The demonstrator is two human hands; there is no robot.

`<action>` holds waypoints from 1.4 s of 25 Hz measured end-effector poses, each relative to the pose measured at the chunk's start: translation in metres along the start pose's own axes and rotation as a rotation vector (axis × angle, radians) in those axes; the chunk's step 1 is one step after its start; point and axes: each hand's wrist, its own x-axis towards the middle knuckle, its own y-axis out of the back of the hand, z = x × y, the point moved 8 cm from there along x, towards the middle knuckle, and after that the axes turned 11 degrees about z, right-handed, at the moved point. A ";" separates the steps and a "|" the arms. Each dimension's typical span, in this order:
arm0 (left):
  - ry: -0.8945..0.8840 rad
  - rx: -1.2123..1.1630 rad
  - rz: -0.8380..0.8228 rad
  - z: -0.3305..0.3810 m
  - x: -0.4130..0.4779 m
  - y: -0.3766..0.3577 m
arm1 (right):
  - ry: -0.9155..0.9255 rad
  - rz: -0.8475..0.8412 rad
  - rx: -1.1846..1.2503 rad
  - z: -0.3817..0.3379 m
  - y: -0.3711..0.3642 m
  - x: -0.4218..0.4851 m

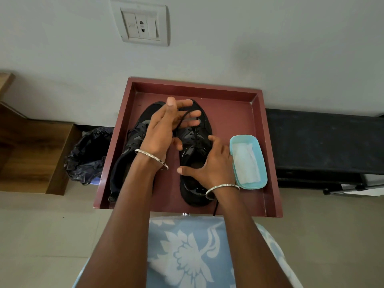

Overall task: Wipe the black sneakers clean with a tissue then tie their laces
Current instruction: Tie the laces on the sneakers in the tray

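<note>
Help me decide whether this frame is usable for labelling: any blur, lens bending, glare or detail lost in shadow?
Head view: wide-angle bending splays the tray rim; the light is soft and even, with no hard shadows; the left hand looks slightly smeared at the fingertips; the black sneakers merge into a dark mass, with a faint sheen on one heel.

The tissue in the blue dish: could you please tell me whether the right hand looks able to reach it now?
Probably yes. The right hand is open over the right sneaker, just beside the blue dish; the tissue lies uncovered in it, and nothing stands between them.
</note>
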 end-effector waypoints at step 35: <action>0.282 0.647 0.192 -0.054 0.015 0.084 | 0.236 0.069 0.323 -0.061 -0.033 0.024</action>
